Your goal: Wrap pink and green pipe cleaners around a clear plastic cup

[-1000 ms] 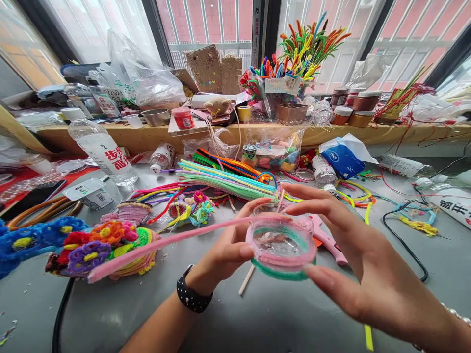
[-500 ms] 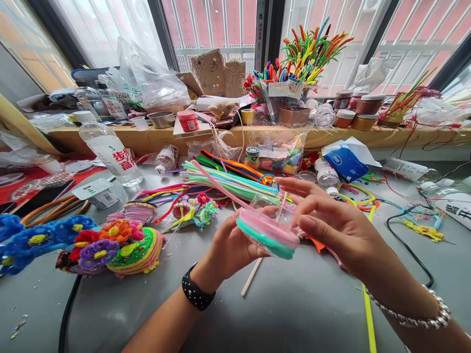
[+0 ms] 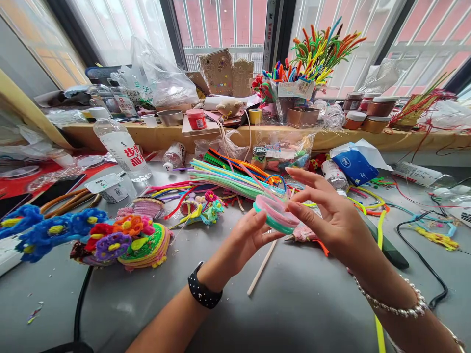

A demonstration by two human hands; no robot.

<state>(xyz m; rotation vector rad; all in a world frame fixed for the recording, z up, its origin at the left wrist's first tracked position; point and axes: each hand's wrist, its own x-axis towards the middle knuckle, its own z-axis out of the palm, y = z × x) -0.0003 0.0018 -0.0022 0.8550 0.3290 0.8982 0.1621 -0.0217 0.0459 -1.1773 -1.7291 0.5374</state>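
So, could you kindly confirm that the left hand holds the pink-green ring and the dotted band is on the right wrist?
Not quite: the head view shows the dotted band on the left wrist; the left hand does hold the ring.

My feed is bright: daylight enters through the tall, barred glass windows [image 3: 224, 24] at the back, paling the panes toward white. I get a soft sheen on the smooth grey counter [image 3: 147, 314], dimmer below the bare hands [image 3: 336, 228], and glints on the crumpled clear plastic bag [image 3: 158, 78]. The wide lens splays the dark window frames [image 3: 75, 34] outward at both sides. Fine label print is too soft for me to read.
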